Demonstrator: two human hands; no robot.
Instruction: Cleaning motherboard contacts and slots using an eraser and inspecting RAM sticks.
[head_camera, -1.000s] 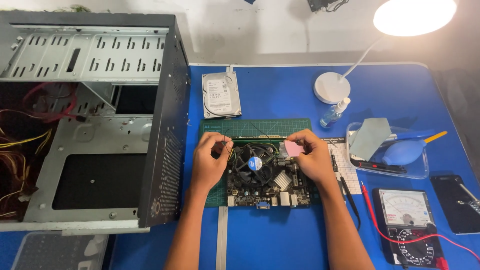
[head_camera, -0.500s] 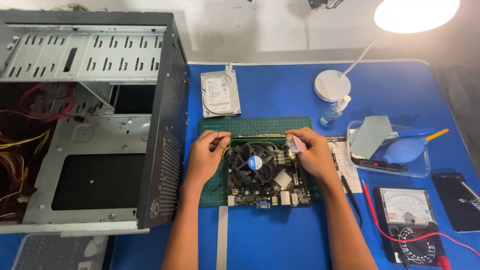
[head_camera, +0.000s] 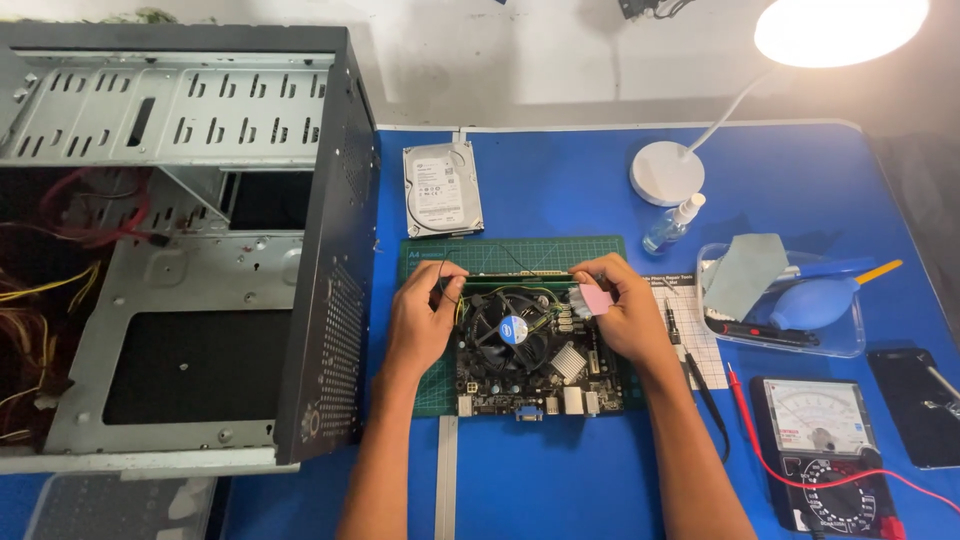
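While the motherboard (head_camera: 535, 345) lies flat on the green cutting mat (head_camera: 510, 252) near the middle of the blue table (head_camera: 560, 180), a long memory stick (head_camera: 520, 275) sits along its far edge, its long axis running left to right. The left hand (head_camera: 425, 320) pinches the stick's left end; the right hand (head_camera: 625, 315) pinches the right end and also holds a pink eraser (head_camera: 597, 300).

Blue table (head_camera: 560, 180) fills the view. White wall (head_camera: 520, 60) at 12 o'clock. Lit white desk lamp (head_camera: 840, 30) at 1 o'clock, glare strong.
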